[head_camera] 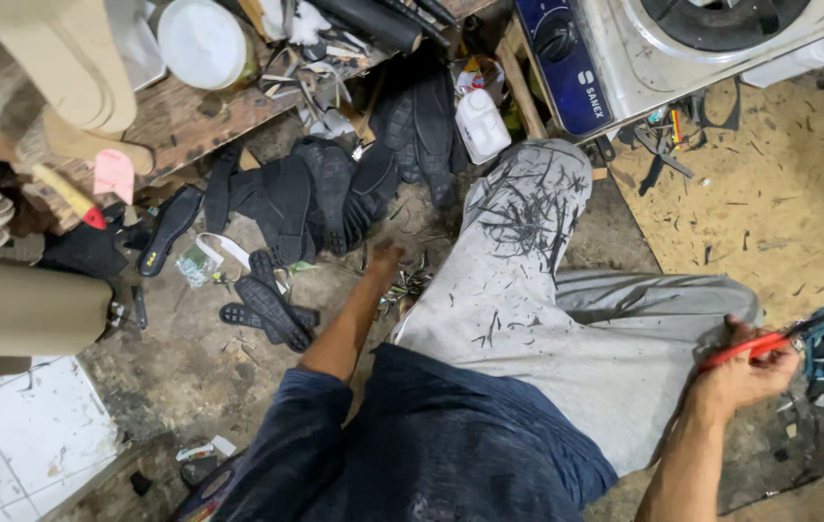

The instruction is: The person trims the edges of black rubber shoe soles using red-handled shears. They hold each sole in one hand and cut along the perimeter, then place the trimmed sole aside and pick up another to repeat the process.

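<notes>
My left hand [385, 263] reaches down to the dirty floor beside my left knee, fingers among small black scraps; whether it grips anything is hidden. A pile of black shoe soles [320, 193] lies just beyond it, and two more soles [267, 307] lie to its left. My right hand [748, 372] rests by my right knee, closed on red-handled scissors [755, 345]. My grey trousers [528, 280] are strewn with black trimmings.
A steel gas stove [682, 48] with a blue front stands at the top right. A white plastic bottle [481, 124] sits near my knee. Beige insole sheets [54, 58] and a white tub lid [201, 41] occupy the wooden bench at top left. White tiles [15, 435] show bottom left.
</notes>
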